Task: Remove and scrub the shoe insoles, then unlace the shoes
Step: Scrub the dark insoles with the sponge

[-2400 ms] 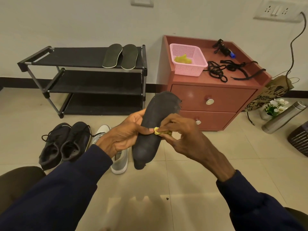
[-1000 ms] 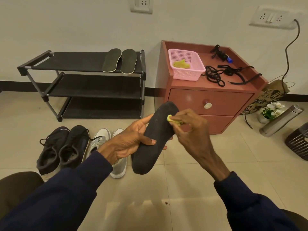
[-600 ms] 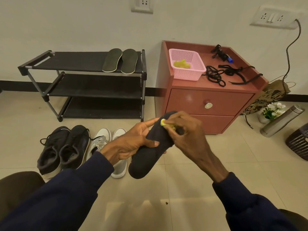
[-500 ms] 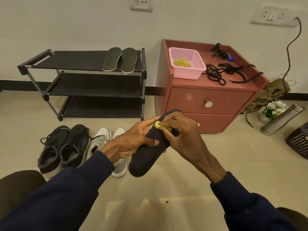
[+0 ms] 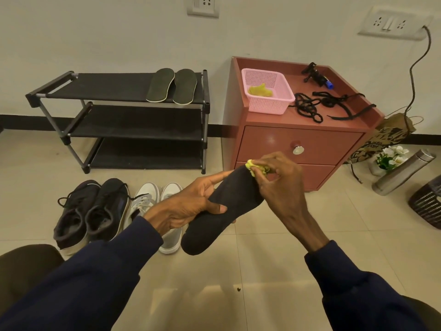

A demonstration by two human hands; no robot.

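My left hand grips a black insole around its middle, holding it above the floor. My right hand pinches a small yellow scrub cloth against the insole's far tip. Two dark green insoles lie side by side on the top shelf of the black shoe rack. A pair of black laced shoes and a pair of white shoes stand on the floor to the left. Loose black laces lie on the red cabinet.
A pink basket holding a yellow cloth sits on the cabinet, with a small black tool behind the laces. To the right are a paper bag, a flower pot, a steel bottle and a dark woven basket.
My right hand has rubbed the yellow cloth from the insole's middle up to its far tip. The left hand has tilted the insole flatter and kept its grip.
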